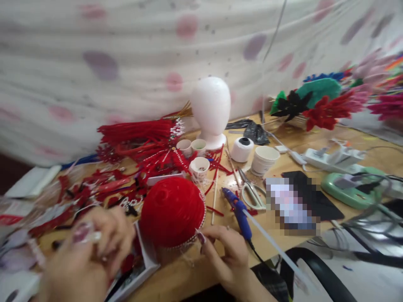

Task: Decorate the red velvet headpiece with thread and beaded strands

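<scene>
A domed red velvety cap with a string of small white beads along its lower edge sits at the middle front of the table. At the cap's lower right edge, my right hand has thumb and forefinger pinched on the bead string. Left of the cap and apart from it, my left hand is raised with its fingers closed together. Motion blurs that hand, and what it pinches is too small to make out. Fine pale threads hang below the cap, near my right fingertips.
A blue glue gun and scissors lie right of the cap. Behind stand paper cups, a thread spool and a white foam head. A shallow white box sits between my hands. Red fuzzy strips cover the left.
</scene>
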Available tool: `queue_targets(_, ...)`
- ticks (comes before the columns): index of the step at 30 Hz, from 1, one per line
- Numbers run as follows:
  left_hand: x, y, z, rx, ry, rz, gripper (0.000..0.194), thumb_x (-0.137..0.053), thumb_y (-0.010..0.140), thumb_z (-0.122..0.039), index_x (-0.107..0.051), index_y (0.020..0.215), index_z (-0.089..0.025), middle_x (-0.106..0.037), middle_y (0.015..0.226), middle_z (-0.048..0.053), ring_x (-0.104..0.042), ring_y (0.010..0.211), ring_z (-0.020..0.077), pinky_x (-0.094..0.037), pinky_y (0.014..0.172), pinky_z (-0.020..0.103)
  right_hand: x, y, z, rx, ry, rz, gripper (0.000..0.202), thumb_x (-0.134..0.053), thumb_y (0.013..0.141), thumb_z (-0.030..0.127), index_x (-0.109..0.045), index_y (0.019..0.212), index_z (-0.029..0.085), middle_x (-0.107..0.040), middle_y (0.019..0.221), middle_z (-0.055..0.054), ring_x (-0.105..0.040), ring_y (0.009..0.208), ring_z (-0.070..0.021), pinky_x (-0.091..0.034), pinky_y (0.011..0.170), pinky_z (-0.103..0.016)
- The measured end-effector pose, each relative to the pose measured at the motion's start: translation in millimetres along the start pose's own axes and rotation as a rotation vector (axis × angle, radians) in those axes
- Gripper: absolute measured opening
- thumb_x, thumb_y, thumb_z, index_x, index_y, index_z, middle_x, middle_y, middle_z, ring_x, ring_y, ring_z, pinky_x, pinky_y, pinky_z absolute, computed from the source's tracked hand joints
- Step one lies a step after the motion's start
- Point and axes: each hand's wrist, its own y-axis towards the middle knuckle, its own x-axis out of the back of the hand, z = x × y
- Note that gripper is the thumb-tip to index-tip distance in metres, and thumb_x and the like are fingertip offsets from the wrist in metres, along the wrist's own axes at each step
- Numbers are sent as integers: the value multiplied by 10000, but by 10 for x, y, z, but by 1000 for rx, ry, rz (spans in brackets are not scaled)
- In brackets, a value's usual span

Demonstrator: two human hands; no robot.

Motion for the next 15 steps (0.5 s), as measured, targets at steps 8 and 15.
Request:
queue_targets(8, -254, -694, 327, 422, -570, 118, 224, -858, 735, -371, -739, 768, -183, -650, 770, 4, -604, 700, 106, -510, 704, 219, 8, 115, 423, -40, 219, 266, 137, -548, 944, 87, -630, 914, 192, -630, 782, 19, -596, 702, -94, -475, 663, -187)
queue_targets(15, -120, -877, 477, 547, -730, 79, 257, -929, 623, -341, -792, 770, -180, -724, 808, 29, -644, 754, 125, -537, 728, 226, -187, -21, 519, -7, 210, 306, 134, -558, 940, 88, -645, 938, 190, -648, 803, 10, -626, 720, -98, -507, 674, -182)
